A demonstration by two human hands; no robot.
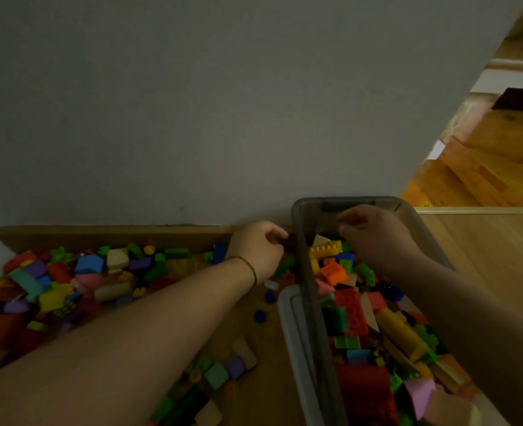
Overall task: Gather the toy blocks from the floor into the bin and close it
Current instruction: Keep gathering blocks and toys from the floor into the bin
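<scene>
- Head view, looking down: a person is kneeling or leaning over a wooden floor at the foot of a grey wall, sorting toy blocks in dim light.
- A grey see-through bin is standing on the floor to the right, against the wall. It is open and already holding a deep layer of stored blocks.
- A pale grey lid appears to be lying just beside the bin's left wall, partly tucked under it.
- Of the hands, the left hand, with a thin bracelet at the wrist, is reaching to the bin's far left corner with fingers curled. Something dark is showing at the fingertips, but whether it is gripped cannot be told.
- The right hand is hovering over the far end of the bin, seen from the back. Its fingers are bending downward out of sight, so what it holds, if anything, cannot be told.
- A large heap of loose blocks is lying on the floor to the left, with more scattered near the lid.
- Judged progress: roughly midway. Much gathering is remaining, and the closing is not yet begun.
</scene>
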